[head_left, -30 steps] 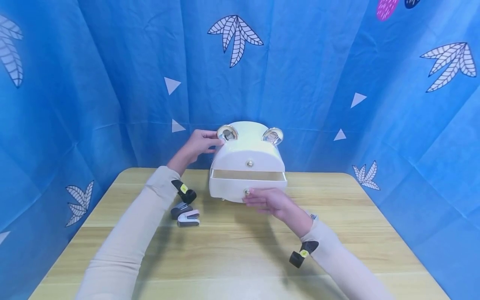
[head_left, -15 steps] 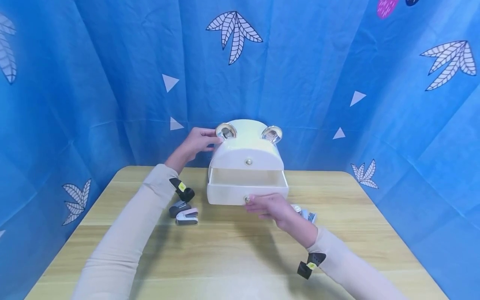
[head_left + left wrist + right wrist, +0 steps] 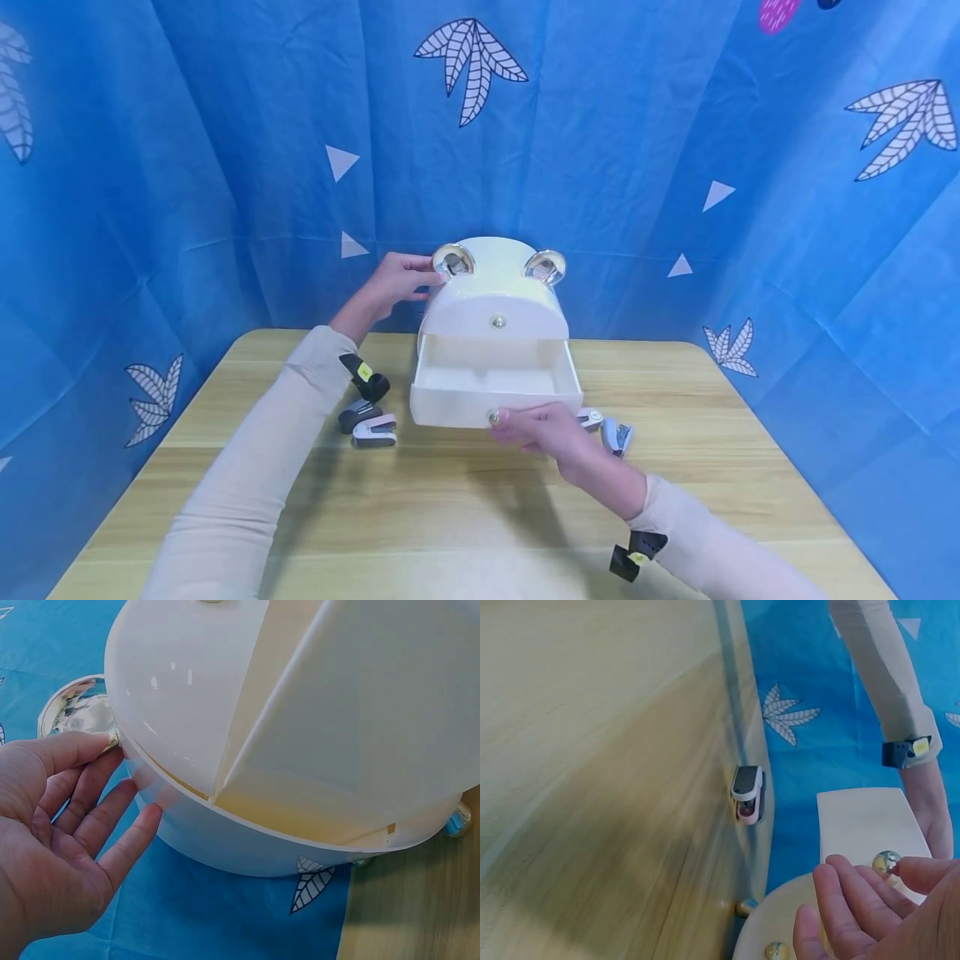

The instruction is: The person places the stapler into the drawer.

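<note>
A white storage box (image 3: 495, 271) with two shiny gold-rimmed round ears stands at the back of the table. Its lower drawer (image 3: 450, 408) is pulled well out, and its bare inside shows. My right hand (image 3: 551, 433) pinches the small gold drawer knob (image 3: 887, 862) between thumb and fingers. At the box's left side is my left hand (image 3: 393, 283), its thumb by the left ear (image 3: 79, 709) and its extended fingertips against the side wall. A second knob (image 3: 498, 322) sits on the upper front, above the drawer.
On the wooden table (image 3: 450, 517), a dark grey stapler (image 3: 358, 415) and a white-and-pink stapler (image 3: 374, 431) lie left of the box. A light blue stapler (image 3: 617, 437) and a white piece (image 3: 590, 419) lie right, close to my right hand. A blue curtain (image 3: 600, 167) surrounds the table.
My right hand has drawn the drawer farther out toward me, widening the opening. The objects on the right have come into view. My left hand has stayed on the box's side.
</note>
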Motion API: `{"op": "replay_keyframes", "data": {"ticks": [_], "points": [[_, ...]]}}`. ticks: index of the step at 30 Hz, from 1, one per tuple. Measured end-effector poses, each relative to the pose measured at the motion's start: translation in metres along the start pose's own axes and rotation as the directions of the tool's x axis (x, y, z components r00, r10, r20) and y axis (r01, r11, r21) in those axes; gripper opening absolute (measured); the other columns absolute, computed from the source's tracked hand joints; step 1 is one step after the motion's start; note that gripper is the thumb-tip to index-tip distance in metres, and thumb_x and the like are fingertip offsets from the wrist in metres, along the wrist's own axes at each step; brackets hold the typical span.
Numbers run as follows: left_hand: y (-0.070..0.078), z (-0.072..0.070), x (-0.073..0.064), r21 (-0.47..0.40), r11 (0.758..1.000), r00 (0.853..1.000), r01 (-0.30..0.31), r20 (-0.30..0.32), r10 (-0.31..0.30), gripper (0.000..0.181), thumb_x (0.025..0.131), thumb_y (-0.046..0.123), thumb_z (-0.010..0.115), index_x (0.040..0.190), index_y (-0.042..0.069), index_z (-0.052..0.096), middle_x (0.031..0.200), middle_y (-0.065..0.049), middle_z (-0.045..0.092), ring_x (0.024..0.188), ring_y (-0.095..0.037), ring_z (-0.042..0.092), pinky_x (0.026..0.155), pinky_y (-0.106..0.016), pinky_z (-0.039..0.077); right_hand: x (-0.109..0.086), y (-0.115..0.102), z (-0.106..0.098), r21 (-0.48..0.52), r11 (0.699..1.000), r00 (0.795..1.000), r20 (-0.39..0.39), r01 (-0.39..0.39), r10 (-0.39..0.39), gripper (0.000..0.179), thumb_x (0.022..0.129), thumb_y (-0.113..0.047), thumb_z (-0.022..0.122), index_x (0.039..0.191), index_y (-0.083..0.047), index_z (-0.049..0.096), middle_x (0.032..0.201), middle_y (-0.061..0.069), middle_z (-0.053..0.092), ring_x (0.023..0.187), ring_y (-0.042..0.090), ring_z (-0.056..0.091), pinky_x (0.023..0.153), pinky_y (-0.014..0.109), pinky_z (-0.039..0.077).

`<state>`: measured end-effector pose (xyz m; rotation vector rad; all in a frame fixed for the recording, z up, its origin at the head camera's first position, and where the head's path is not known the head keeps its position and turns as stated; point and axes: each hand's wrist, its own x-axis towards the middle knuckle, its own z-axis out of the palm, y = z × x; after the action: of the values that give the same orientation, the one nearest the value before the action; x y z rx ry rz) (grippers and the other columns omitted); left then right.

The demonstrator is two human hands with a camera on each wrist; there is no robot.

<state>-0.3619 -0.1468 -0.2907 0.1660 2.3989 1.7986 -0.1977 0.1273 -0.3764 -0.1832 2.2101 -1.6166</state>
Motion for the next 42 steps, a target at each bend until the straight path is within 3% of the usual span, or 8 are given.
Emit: {"op": "replay_keyframes", "data": {"ticks": [17, 24, 30, 33, 35, 37, 40, 42], "points": [[-0.001, 0.000, 0.000, 0.027, 1.000, 1.000, -0.005, 0.007, 0.005, 0.041, 0.100, 0.019, 0.067, 0.137, 0.005, 0.063, 0.145, -0.016, 0.059, 0.137, -0.031, 0.054, 0.112, -0.053, 0.049, -0.008, 0.004, 0.005, -0.004, 1.000, 1.000, -0.016, 0.010, -0.010, 0.040, 0.098, -0.042, 0.066, 0.119, -0.009, 0.074, 0.116, 0.010, 0.076, 0.111, 0.025, 0.073, 0.101, 0.049, 0.054], [0.000, 0.000, 0.000, 0.025, 1.000, 1.000, -0.007, 0.006, 0.007, 0.040, 0.099, 0.019, 0.068, 0.136, 0.005, 0.064, 0.144, -0.015, 0.059, 0.136, -0.030, 0.055, 0.111, -0.051, 0.050, -0.008, 0.003, 0.004, -0.018, 1.000, 1.000, -0.008, 0.016, -0.016, 0.041, 0.098, -0.043, 0.065, 0.117, -0.009, 0.075, 0.114, 0.010, 0.077, 0.112, 0.025, 0.073, 0.105, 0.056, 0.051], [-0.002, 0.000, 0.001, 0.034, 0.999, 1.000, 0.012, 0.005, -0.012, 0.042, 0.100, 0.021, 0.067, 0.139, 0.006, 0.063, 0.146, -0.015, 0.058, 0.138, -0.030, 0.053, 0.113, -0.052, 0.049, -0.011, 0.004, -0.005, -0.107, 0.991, 0.996, 0.061, 0.075, -0.069, 0.038, 0.099, -0.038, 0.066, 0.112, -0.003, 0.076, 0.119, 0.011, 0.075, 0.113, 0.025, 0.072, 0.108, 0.053, 0.052], [-0.003, 0.000, 0.002, 0.031, 0.999, 1.000, 0.013, 0.010, -0.014, 0.043, 0.099, 0.021, 0.068, 0.139, 0.006, 0.062, 0.147, -0.015, 0.058, 0.138, -0.031, 0.053, 0.113, -0.052, 0.048, -0.015, 0.005, -0.019, -0.242, 0.957, 0.983, 0.131, 0.161, -0.132, 0.028, 0.098, -0.031, 0.069, 0.107, -0.006, 0.079, 0.114, 0.010, 0.077, 0.104, 0.020, 0.073, 0.099, 0.042, 0.058], [-0.003, 0.001, 0.003, 0.026, 1.000, 1.000, 0.010, 0.015, -0.010, 0.043, 0.099, 0.021, 0.069, 0.139, 0.006, 0.063, 0.147, -0.014, 0.057, 0.138, -0.030, 0.053, 0.113, -0.051, 0.048, -0.018, 0.005, -0.031, -0.345, 0.913, 0.969, 0.186, 0.219, -0.163, 0.021, 0.097, -0.028, 0.070, 0.099, -0.010, 0.081, 0.096, 0.007, 0.078, 0.085, 0.011, 0.069, 0.084, 0.030, 0.059], [-0.004, 0.001, 0.003, 0.025, 1.000, 1.000, 0.006, 0.015, -0.006, 0.043, 0.098, 0.020, 0.069, 0.138, 0.005, 0.063, 0.147, -0.014, 0.057, 0.138, -0.030, 0.053, 0.112, -0.051, 0.049, -0.022, 0.004, -0.044, -0.440, 0.857, 0.955, 0.239, 0.270, -0.178, 0.017, 0.095, -0.025, 0.071, 0.090, -0.012, 0.081, 0.078, 0.002, 0.073, 0.067, 0.004, 0.056, 0.067, 0.021, 0.052], [-0.003, 0.001, 0.003, 0.028, 1.000, 1.000, 0.006, 0.008, -0.006, 0.042, 0.099, 0.020, 0.069, 0.138, 0.006, 0.063, 0.146, -0.014, 0.058, 0.138, -0.030, 0.054, 0.111, -0.050, 0.050, -0.026, 0.003, -0.064, -0.542, 0.779, 0.941, 0.286, 0.315, -0.181, 0.015, 0.093, -0.023, 0.073, 0.083, -0.015, 0.080, 0.071, -0.006, 0.067, 0.065, -0.001, 0.047, 0.063, 0.018, 0.046], [-0.002, 0.000, 0.003, 0.031, 0.999, 1.000, 0.007, 0.002, -0.007, 0.042, 0.099, 0.020, 0.069, 0.138, 0.006, 0.063, 0.146, -0.014, 0.058, 0.138, -0.030, 0.054, 0.111, -0.051, 0.050, -0.028, 0.003, -0.078, -0.608, 0.729, 0.944, 0.280, 0.313, -0.172, 0.016, 0.092, -0.022, 0.074, 0.078, -0.015, 0.078, 0.075, -0.009, 0.072, 0.065, -0.003, 0.048, 0.064, 0.018, 0.047]]}}
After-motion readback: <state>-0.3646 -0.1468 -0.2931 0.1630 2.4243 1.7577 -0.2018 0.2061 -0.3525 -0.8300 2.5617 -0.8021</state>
